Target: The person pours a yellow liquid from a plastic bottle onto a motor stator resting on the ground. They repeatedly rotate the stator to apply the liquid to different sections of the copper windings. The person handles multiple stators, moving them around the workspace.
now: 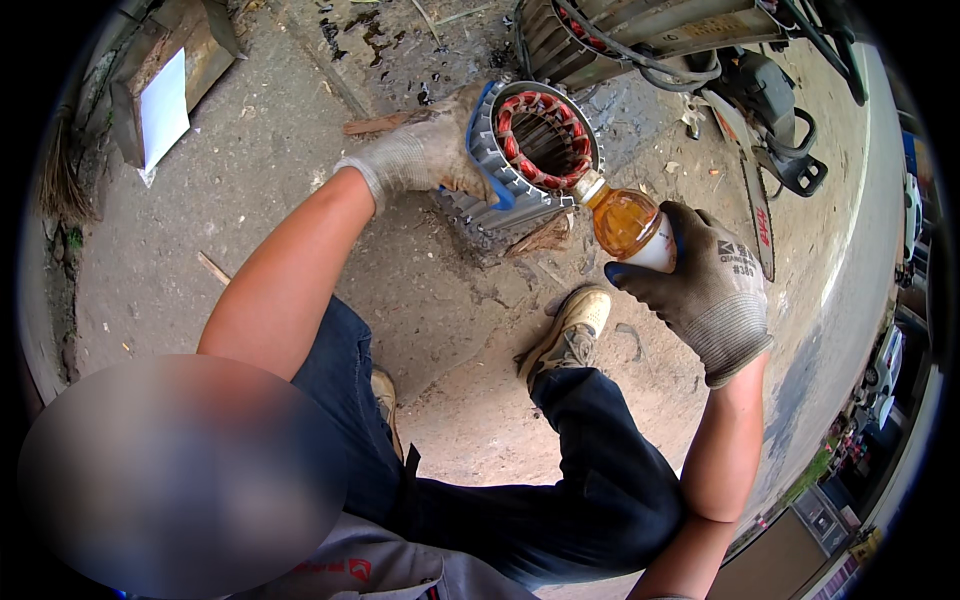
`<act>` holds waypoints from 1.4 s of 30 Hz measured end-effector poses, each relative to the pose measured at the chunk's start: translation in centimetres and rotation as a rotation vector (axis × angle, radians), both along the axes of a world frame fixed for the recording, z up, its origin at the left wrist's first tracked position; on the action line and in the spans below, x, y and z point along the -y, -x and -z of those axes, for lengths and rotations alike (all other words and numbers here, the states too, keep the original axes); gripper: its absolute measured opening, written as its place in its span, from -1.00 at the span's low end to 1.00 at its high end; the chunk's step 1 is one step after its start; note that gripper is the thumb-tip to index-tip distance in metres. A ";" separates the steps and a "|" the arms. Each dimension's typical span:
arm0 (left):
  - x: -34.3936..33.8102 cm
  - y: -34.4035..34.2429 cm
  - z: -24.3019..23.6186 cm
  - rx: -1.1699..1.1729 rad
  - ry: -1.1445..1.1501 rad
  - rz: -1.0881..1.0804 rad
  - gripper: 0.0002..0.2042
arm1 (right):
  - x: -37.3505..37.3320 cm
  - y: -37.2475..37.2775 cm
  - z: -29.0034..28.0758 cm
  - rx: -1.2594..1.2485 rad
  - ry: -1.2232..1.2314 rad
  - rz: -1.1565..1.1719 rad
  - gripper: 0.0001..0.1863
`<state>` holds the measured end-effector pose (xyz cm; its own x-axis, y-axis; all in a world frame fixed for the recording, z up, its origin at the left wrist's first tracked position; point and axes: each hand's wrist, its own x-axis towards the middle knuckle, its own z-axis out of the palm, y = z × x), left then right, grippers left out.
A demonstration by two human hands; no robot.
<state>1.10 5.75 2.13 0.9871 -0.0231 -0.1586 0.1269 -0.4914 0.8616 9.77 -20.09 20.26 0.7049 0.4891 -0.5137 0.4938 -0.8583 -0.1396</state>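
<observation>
A motor stator [484, 160] with a finned grey metal housing and a ring of red windings stands on the ground ahead of me, its round opening facing up. My left hand [440, 150], in a grey glove with blue on the gripping side, is closed on the left side of its rim. My right hand [690, 270], gloved alike, grips a clear plastic bottle [625, 222] of amber liquid. The bottle is tilted, its pale neck close to the stator's right rim. I cannot tell whether it is capped or whether liquid flows.
Beyond the stator lies a larger finned motor housing [640, 40] with grey cables. A chainsaw [755, 190] rests on the ground at the right. White paper [165, 110] lies on a metal piece at the far left, near a broom [65, 175]. Wood scraps and dark wet stains mark the ground.
</observation>
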 end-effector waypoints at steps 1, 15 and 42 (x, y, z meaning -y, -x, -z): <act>0.0 0.0 -0.1 0.002 -0.031 0.008 0.26 | 0.0 0.0 0.0 -0.003 0.000 0.002 -0.23; -0.1 0.0 -0.4 -0.050 0.055 -0.009 0.26 | 1.3 -1.1 1.4 0.017 -0.046 0.058 -0.38; 0.2 -0.1 -1.3 -0.080 -0.060 0.071 0.17 | 0.3 0.6 -0.1 -0.048 -0.092 0.037 -0.19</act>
<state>1.19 5.60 3.44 0.9674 -0.0807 -0.2402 0.1573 -0.5520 0.8189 9.16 -20.34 20.37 0.6992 0.5098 -0.5012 0.4526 -0.8583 -0.2417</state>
